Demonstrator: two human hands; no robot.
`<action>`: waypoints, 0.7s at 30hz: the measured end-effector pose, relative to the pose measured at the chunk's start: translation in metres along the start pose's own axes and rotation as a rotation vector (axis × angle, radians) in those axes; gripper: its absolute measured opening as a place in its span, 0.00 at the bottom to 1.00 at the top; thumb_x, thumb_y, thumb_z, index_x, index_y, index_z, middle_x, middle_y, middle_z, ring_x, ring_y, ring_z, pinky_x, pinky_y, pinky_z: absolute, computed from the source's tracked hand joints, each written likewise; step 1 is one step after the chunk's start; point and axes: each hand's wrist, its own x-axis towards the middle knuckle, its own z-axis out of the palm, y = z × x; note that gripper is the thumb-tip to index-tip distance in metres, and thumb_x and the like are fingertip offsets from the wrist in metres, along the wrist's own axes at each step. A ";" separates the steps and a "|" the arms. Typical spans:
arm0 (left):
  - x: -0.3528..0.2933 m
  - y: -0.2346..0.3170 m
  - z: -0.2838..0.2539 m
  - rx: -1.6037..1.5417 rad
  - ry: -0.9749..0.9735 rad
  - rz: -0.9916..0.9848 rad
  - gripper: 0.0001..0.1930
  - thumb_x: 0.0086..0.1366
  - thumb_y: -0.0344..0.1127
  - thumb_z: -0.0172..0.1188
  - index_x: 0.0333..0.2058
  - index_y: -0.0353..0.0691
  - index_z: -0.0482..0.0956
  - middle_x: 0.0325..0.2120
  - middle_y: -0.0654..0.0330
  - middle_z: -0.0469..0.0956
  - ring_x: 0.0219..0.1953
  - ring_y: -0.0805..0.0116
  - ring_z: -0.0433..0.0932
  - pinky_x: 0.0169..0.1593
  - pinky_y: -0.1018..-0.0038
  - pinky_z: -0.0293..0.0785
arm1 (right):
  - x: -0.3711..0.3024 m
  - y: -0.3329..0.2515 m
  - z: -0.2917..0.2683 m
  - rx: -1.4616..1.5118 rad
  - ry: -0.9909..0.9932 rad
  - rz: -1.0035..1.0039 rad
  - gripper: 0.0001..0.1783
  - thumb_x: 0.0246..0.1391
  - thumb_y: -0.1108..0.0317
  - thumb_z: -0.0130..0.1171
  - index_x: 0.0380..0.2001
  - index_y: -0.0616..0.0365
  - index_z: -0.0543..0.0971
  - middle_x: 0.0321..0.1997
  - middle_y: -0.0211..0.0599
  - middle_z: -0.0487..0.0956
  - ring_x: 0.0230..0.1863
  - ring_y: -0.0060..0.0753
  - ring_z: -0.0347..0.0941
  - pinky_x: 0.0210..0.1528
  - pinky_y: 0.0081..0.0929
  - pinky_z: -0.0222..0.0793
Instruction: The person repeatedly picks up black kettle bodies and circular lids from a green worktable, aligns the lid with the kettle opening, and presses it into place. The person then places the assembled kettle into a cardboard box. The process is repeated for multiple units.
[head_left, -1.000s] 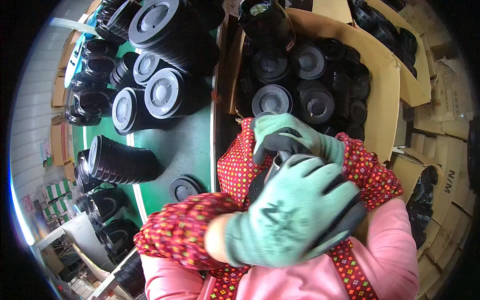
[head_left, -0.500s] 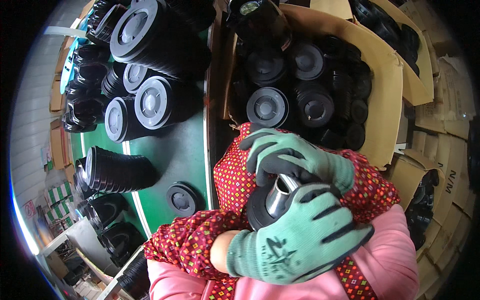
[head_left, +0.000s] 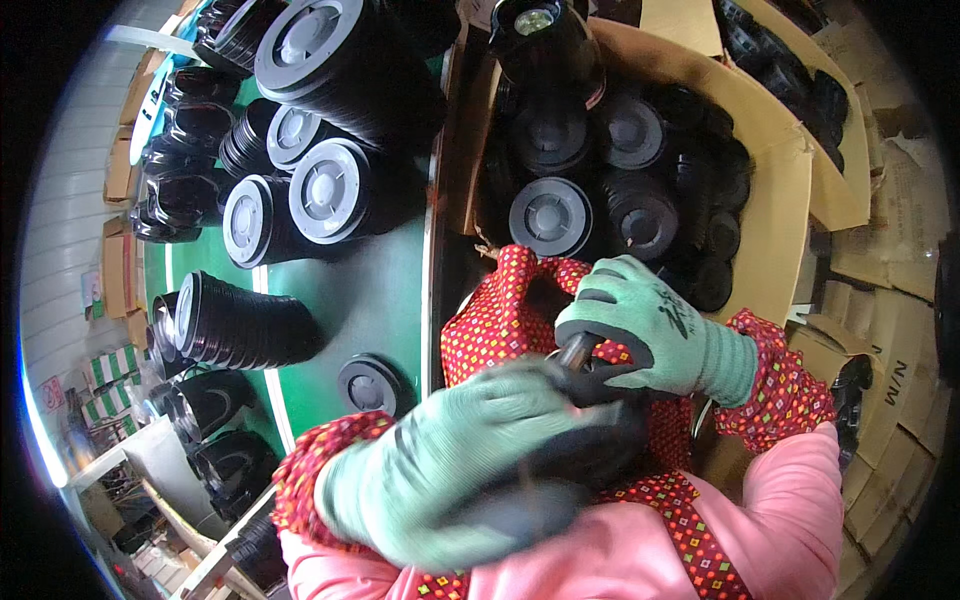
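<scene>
My right hand [head_left: 650,325], in a green glove with dark fingertips, is closed around a short tube-like piece [head_left: 577,351] with a dull metallic sheen. My left hand [head_left: 450,450], gloved alike, is lower and to the left, smeared by motion, so its grip is unclear. Between and below the hands is a black rounded part [head_left: 600,445], blurred and partly covered by the left hand. Whether the tube joins it cannot be made out. Both hands are in front of my red patterned apron [head_left: 490,330].
At left, a green work table [head_left: 340,290] carries stacks of black round parts with grey discs [head_left: 330,190] and one loose black disc [head_left: 370,388]. A large cardboard box [head_left: 770,170] of similar parts stands ahead, with a black jug-shaped vessel [head_left: 545,50] at its far edge.
My hands have drawn apart: the left swung left and down, the right shifted a little right. The shiny metal tube and black disc seen between them are now mostly hidden or blurred.
</scene>
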 end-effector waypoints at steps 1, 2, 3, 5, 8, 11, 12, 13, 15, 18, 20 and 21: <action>0.011 0.016 0.006 0.244 0.013 -0.030 0.28 0.65 0.38 0.61 0.57 0.20 0.76 0.50 0.39 0.80 0.53 0.42 0.79 0.62 0.47 0.73 | 0.000 0.002 0.000 0.015 -0.030 -0.006 0.28 0.47 0.53 0.69 0.51 0.51 0.81 0.44 0.40 0.76 0.49 0.48 0.71 0.56 0.45 0.65; 0.022 0.032 0.012 0.491 0.022 -0.055 0.33 0.62 0.36 0.64 0.62 0.20 0.72 0.55 0.36 0.77 0.58 0.39 0.76 0.64 0.47 0.71 | 0.003 0.001 -0.002 0.024 -0.045 0.027 0.24 0.49 0.57 0.67 0.49 0.53 0.79 0.46 0.41 0.76 0.51 0.50 0.72 0.58 0.46 0.66; 0.025 0.030 0.018 0.791 -0.026 -0.035 0.35 0.62 0.38 0.63 0.64 0.19 0.70 0.57 0.30 0.74 0.62 0.34 0.72 0.68 0.45 0.68 | 0.004 0.007 0.013 0.176 0.167 0.005 0.31 0.48 0.47 0.72 0.50 0.52 0.79 0.47 0.41 0.76 0.51 0.53 0.72 0.58 0.50 0.63; 0.030 0.012 0.022 1.187 -0.235 0.093 0.36 0.66 0.41 0.59 0.64 0.16 0.67 0.56 0.25 0.74 0.56 0.36 0.79 0.60 0.51 0.79 | 0.000 0.000 0.007 0.198 0.135 -0.015 0.27 0.44 0.59 0.69 0.48 0.56 0.78 0.48 0.42 0.77 0.51 0.52 0.72 0.59 0.48 0.65; 0.023 0.004 0.019 0.947 -0.252 -0.208 0.36 0.70 0.44 0.58 0.65 0.16 0.64 0.41 0.42 0.81 0.26 0.55 0.84 0.26 0.64 0.81 | -0.004 -0.006 0.006 -0.001 0.083 0.069 0.29 0.41 0.53 0.73 0.44 0.58 0.77 0.44 0.43 0.76 0.49 0.53 0.71 0.55 0.49 0.66; 0.026 -0.031 -0.010 0.674 -0.221 -0.132 0.35 0.73 0.47 0.56 0.60 0.11 0.67 0.29 0.46 0.80 0.24 0.55 0.80 0.25 0.65 0.77 | -0.009 -0.034 -0.008 -0.193 0.055 0.210 0.32 0.43 0.47 0.75 0.45 0.59 0.79 0.40 0.44 0.77 0.42 0.52 0.75 0.46 0.50 0.69; 0.028 -0.034 -0.019 0.689 -0.281 -0.135 0.36 0.76 0.50 0.54 0.62 0.16 0.66 0.28 0.48 0.81 0.25 0.54 0.82 0.26 0.64 0.77 | -0.007 -0.038 -0.013 -0.205 0.050 0.243 0.33 0.44 0.47 0.74 0.47 0.60 0.79 0.40 0.44 0.78 0.41 0.52 0.76 0.44 0.49 0.69; 0.026 -0.046 -0.025 0.680 -0.243 -0.075 0.35 0.74 0.50 0.57 0.63 0.20 0.67 0.27 0.50 0.81 0.24 0.54 0.82 0.26 0.63 0.77 | -0.007 -0.045 -0.016 -0.211 0.030 0.276 0.34 0.46 0.48 0.74 0.50 0.61 0.80 0.39 0.44 0.78 0.39 0.51 0.76 0.43 0.48 0.70; 0.025 -0.072 -0.025 0.520 -0.141 0.028 0.31 0.73 0.47 0.60 0.62 0.25 0.70 0.25 0.51 0.80 0.24 0.52 0.82 0.26 0.62 0.77 | -0.009 -0.058 -0.026 -0.233 0.016 0.278 0.35 0.51 0.51 0.72 0.55 0.64 0.79 0.37 0.44 0.77 0.36 0.49 0.76 0.39 0.45 0.71; 0.035 -0.088 -0.029 0.430 -0.133 0.055 0.26 0.67 0.32 0.65 0.62 0.34 0.74 0.30 0.47 0.84 0.28 0.47 0.85 0.33 0.59 0.81 | -0.017 -0.059 -0.026 -0.229 0.042 0.312 0.32 0.53 0.55 0.70 0.55 0.67 0.78 0.34 0.42 0.75 0.33 0.46 0.75 0.37 0.44 0.70; 0.041 -0.114 -0.033 0.407 -0.133 0.081 0.20 0.67 0.29 0.59 0.58 0.36 0.78 0.31 0.47 0.85 0.30 0.45 0.85 0.36 0.57 0.81 | -0.015 -0.077 -0.039 -0.249 -0.058 0.388 0.35 0.49 0.65 0.70 0.60 0.70 0.76 0.39 0.47 0.80 0.35 0.52 0.78 0.39 0.45 0.74; 0.046 -0.121 -0.032 0.384 -0.133 0.104 0.19 0.66 0.29 0.56 0.55 0.36 0.78 0.33 0.48 0.85 0.31 0.44 0.85 0.37 0.57 0.81 | -0.017 -0.078 -0.040 -0.278 -0.059 0.370 0.35 0.50 0.64 0.70 0.61 0.70 0.76 0.38 0.47 0.80 0.33 0.51 0.78 0.36 0.44 0.73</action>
